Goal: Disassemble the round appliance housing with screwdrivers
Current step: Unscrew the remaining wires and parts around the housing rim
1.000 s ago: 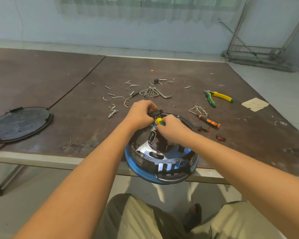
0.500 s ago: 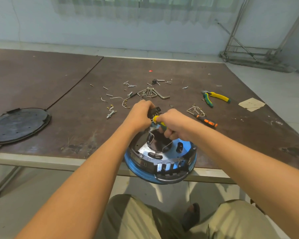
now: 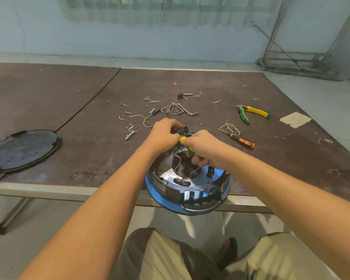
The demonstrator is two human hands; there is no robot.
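The round housing, blue-rimmed with its dark insides showing, sits at the near edge of the surface and hangs partly over it toward the person's knees. At the housing's far rim the left hand pinches a small black part, fingers curled around it. Just beside it, the right hand is wrapped around the yellow-and-green screwdriver. Its tip is hidden under the fingers, so I cannot tell which screw it meets.

This looks like work on a fastener at that far rim. To do it well, I would keep the shaft square to the screw and push along it while turning, with the left hand bracing the part so it does not twist. With the housing overhanging, downward force should stay over the surface, or it may tip.

Beyond the housing lie loose screws and hex keys. To its far right are pliers and an orange-handled screwdriver, and well to its left a black round cover.
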